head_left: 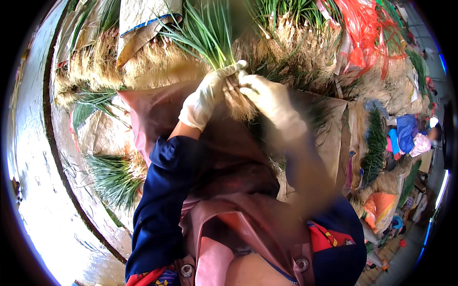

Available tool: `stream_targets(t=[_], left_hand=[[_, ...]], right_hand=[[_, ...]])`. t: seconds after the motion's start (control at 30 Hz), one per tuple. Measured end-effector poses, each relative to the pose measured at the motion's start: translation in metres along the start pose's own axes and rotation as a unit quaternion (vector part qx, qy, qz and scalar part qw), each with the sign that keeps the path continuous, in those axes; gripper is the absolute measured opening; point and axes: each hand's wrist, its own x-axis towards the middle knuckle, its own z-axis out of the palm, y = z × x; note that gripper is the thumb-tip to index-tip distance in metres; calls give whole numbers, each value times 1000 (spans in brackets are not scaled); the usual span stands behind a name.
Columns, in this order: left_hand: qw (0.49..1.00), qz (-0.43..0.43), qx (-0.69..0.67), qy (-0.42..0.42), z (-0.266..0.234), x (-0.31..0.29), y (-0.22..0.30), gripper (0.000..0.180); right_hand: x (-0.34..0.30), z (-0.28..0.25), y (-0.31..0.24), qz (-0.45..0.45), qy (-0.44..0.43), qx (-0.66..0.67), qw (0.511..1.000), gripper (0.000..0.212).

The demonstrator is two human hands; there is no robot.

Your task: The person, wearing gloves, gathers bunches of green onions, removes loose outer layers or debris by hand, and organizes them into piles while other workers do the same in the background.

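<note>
A bunch of spring onions is upright in front of me, leaves pointing away and pale tangled roots hanging toward my lap. My left hand, in a white glove, is wrapped around its stems just above the roots. Close against the bunch's right side is my right hand, also gloved, with its fingers bent in a pinch by the left thumb. What those fingers hold is hidden, and the right forearm is smeared by motion. Below the bunch, a brown-red apron covers my lap.
Rows of rooted spring onions lie across the far side, partly under a pale sack. Red plastic strips hang over the pile at far right. Another bunch rests at my left. A person is at the right rim.
</note>
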Motion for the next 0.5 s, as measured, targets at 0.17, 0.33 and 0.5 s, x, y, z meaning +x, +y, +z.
stream_targets(t=[0.17,0.33,0.5], left_hand=[[979,178,54,80,5,-22,31,27],[986,147,55,53,-2,-25,23,26],[980,149,-126,48,-3,-11,16,18]], right_hand=[[32,-2,81,123,-12,7,992,15],[105,-40,35,204,38,-344,916,31],[136,-20,88,171,-25,-330,928,29]])
